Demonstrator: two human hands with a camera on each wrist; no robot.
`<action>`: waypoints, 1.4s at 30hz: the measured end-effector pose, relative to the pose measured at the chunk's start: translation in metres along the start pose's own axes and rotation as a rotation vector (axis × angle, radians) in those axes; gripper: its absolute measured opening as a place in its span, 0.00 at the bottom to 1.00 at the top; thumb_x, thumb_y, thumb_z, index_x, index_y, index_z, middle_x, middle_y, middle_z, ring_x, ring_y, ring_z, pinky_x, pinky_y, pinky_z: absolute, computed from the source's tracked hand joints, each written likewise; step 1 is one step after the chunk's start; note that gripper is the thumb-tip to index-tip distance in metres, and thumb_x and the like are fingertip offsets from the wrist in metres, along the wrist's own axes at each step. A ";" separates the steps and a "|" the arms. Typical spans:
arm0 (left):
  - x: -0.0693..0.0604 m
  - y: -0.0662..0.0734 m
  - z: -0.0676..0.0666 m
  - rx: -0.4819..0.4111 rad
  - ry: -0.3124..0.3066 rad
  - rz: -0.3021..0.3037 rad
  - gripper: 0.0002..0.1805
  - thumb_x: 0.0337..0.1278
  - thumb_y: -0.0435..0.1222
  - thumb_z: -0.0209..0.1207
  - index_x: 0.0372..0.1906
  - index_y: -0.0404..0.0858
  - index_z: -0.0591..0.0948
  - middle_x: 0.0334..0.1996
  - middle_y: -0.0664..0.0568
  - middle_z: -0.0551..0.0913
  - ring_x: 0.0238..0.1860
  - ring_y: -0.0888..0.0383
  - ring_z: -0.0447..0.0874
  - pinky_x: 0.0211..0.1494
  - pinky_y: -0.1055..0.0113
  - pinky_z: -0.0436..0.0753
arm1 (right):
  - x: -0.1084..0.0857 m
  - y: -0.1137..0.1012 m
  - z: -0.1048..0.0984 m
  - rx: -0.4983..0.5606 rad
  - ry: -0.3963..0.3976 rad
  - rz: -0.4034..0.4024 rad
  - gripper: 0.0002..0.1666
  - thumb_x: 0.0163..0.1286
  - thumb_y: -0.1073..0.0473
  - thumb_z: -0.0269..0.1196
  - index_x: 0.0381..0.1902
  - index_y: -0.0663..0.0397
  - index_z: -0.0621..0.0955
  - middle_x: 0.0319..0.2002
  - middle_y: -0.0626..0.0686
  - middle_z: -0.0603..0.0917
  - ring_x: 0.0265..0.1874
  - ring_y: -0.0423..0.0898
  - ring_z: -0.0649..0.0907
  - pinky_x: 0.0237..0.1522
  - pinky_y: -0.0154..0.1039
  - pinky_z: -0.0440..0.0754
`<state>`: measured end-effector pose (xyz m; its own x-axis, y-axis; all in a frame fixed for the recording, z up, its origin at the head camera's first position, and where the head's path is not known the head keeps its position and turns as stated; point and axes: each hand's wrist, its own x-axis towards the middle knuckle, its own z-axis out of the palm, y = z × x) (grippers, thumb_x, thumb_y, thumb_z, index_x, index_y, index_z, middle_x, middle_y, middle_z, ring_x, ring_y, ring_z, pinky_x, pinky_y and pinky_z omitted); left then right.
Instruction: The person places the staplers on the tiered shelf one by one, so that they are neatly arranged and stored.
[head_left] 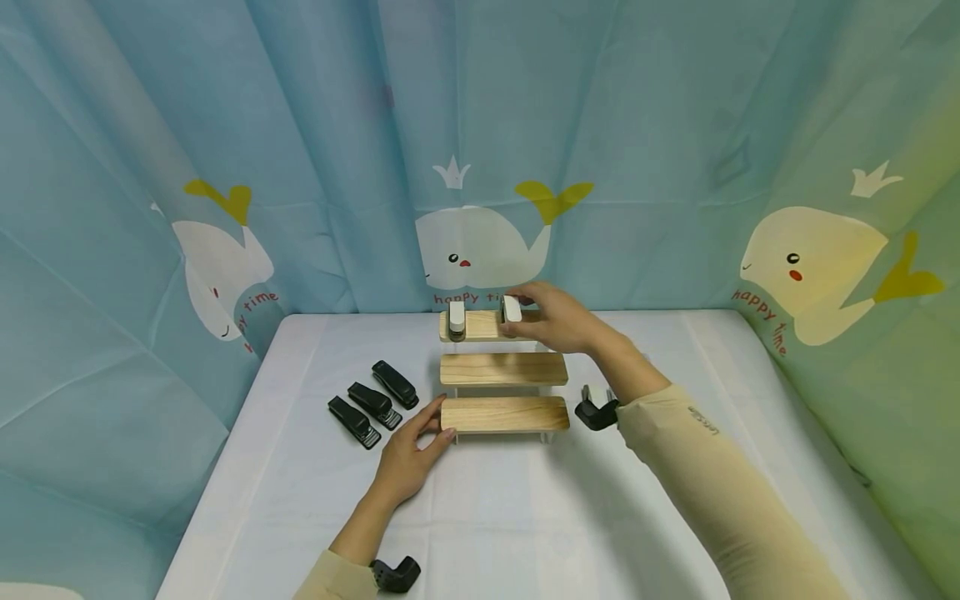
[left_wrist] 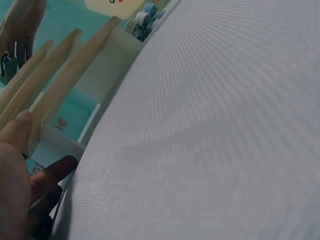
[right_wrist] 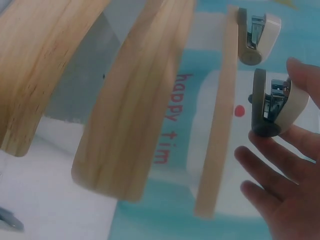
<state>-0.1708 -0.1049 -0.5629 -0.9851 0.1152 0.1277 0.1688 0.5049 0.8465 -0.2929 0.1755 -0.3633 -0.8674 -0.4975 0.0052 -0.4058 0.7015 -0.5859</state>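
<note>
A three-step wooden display rack [head_left: 504, 369] stands on the table. My left hand [head_left: 411, 454] grips the left end of its lowest step, thumb [left_wrist: 19, 129] on the board and fingers by the pale side support. At the top step, my right hand [head_left: 558, 318] holds a small white-and-dark stapler [right_wrist: 274, 105] between thumb and fingers. Whether this stapler touches the board [right_wrist: 220, 125] cannot be told. Another white-topped stapler [head_left: 457, 322] stands on the left part of the top step. The middle and lowest steps carry nothing.
Left of the rack, three black staplers [head_left: 374, 405] lie slanted in a row on the white tablecloth [head_left: 300, 500]. Small blue, white and dark objects [left_wrist: 145, 21] sit beyond the rack's right end, mostly hidden by my right arm from above. A whale-print curtain [head_left: 480, 242] hangs behind.
</note>
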 end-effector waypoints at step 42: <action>0.000 -0.002 0.000 0.005 0.009 0.011 0.34 0.66 0.60 0.63 0.75 0.71 0.67 0.45 0.75 0.88 0.68 0.56 0.79 0.72 0.43 0.73 | 0.021 -0.013 0.024 0.043 -0.020 -0.025 0.44 0.73 0.38 0.65 0.76 0.59 0.69 0.44 0.54 0.74 0.43 0.49 0.74 0.50 0.48 0.71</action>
<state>-0.1714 -0.1058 -0.5647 -0.9834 0.1134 0.1416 0.1799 0.5080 0.8424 -0.2989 0.1435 -0.3747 -0.8512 -0.5248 0.0043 -0.4139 0.6662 -0.6204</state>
